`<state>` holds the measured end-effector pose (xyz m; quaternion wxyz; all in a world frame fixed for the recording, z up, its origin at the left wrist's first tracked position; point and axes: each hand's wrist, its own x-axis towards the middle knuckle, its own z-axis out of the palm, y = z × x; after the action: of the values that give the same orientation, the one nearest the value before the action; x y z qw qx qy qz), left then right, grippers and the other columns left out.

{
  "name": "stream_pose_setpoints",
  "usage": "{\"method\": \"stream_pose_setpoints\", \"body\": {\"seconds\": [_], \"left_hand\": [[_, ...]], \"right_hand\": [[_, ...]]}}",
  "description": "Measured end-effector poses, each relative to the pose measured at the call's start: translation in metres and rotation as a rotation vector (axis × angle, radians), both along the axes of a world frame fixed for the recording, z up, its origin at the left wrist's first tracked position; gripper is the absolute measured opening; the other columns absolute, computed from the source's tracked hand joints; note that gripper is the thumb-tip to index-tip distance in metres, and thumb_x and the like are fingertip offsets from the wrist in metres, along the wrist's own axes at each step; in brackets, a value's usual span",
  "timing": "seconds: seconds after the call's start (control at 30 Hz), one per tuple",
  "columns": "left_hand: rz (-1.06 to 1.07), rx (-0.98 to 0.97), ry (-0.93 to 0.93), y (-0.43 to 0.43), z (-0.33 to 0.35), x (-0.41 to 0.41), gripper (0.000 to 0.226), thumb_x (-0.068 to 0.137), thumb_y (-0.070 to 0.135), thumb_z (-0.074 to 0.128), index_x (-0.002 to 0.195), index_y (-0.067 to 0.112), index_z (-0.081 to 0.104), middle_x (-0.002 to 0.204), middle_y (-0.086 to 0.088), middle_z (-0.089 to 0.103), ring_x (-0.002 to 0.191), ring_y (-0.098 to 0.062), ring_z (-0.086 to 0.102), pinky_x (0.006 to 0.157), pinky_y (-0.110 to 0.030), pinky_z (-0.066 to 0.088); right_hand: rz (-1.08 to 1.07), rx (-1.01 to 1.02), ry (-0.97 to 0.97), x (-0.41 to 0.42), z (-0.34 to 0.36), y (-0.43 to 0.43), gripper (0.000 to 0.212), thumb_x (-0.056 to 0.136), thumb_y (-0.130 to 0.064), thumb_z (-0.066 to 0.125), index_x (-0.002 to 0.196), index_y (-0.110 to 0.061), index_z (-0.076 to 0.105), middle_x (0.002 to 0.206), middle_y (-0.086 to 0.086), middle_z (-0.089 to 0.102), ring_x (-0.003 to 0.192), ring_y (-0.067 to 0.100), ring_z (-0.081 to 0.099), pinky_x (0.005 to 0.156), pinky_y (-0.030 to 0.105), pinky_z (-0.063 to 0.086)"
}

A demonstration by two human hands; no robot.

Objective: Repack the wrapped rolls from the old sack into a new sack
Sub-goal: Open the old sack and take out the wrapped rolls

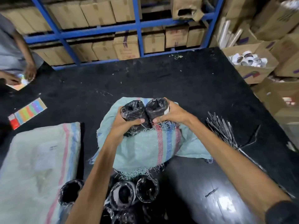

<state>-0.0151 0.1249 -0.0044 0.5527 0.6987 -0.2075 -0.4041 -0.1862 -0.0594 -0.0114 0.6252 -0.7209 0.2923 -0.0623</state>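
Observation:
Two rolls wrapped in black plastic stand side by side, their lower ends inside the frayed mouth of a pale green woven sack [145, 147] in the middle of the black floor. My left hand [124, 125] grips the left roll [133, 110]. My right hand [173, 113] grips the right roll [156, 107]. Three more black-wrapped rolls [123, 194] lie near me below the sack, open ends up. A second pale sack [37, 160] with pink and blue stripes lies flat at the left.
A bundle of black strips [221, 128] lies right of the sack. A large shiny black bundle [210, 191] sits at lower right. Another person's hands [29, 73] are at far left. A colourful card [27, 112] lies on the floor. Blue racks with cartons [126, 44] stand behind; open boxes [249, 65] at right.

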Motion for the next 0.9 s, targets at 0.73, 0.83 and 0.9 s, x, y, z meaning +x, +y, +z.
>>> {"method": "stream_pose_setpoints", "body": {"seconds": [0.73,0.83,0.9], "left_hand": [[0.093,-0.282,-0.318,0.063,0.137,-0.098,0.079,0.062,0.031,0.095,0.127,0.037,0.051,0.119,0.022,0.064,0.105,0.009,0.061,0.088,-0.016,0.049],[0.017,-0.254,-0.249,0.086,0.126,-0.118,0.076,0.064,0.028,0.095,0.127,0.029,0.054,0.117,0.015,0.070,0.105,0.001,0.067,0.088,-0.023,0.054],[-0.005,-0.215,-0.184,0.099,0.101,-0.135,0.067,0.065,0.024,0.094,0.121,0.027,0.057,0.112,0.011,0.073,0.101,-0.002,0.070,0.086,-0.025,0.057]], "right_hand": [[-0.042,-0.176,-0.216,-0.110,0.160,0.083,0.088,0.065,-0.038,0.093,0.141,-0.027,0.050,0.135,-0.008,0.065,0.125,0.012,0.061,0.109,0.044,0.046],[-0.015,-0.087,-0.190,-0.140,0.152,0.101,0.073,0.072,-0.025,0.087,0.137,-0.020,0.054,0.131,-0.002,0.067,0.122,0.016,0.063,0.105,0.038,0.049],[0.009,-0.033,-0.139,-0.160,0.136,0.112,0.068,0.074,-0.020,0.084,0.136,-0.018,0.055,0.129,0.000,0.068,0.120,0.018,0.064,0.103,0.038,0.050]]}}
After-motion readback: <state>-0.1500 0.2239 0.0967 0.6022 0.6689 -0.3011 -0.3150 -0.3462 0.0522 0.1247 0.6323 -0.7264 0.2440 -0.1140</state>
